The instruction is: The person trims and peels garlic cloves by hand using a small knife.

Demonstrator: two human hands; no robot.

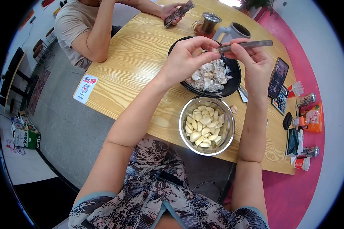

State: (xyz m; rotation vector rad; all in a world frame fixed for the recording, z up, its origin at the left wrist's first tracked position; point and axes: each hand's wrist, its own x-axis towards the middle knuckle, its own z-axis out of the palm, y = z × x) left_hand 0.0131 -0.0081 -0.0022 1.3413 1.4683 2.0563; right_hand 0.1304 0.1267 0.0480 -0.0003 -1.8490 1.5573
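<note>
Closest to the wearer on a wooden table, one stainless-steel bowl holds a heap of peeled garlic cloves, dozens of them, overlapping too much for an exact count. Loose garlic lies just beside its right rim.

Just beyond, above one black bowl filled with papery garlic skins, the left hand pinches a single garlic clove, largely hidden, between thumb and fingers. The clove sits at the fingertips, on the side facing the right hand, which is closed around a slim grey tool, its tip meeting the clove.

To the right lie one smartphone, its screen lit, and one calculator. Two red-and-white paper cups stand near the table's right edge. Past the black bowl are one lidded glass teapot, dark liquid inside, and one pale mug. Across the table, a second person holds another phone.
</note>
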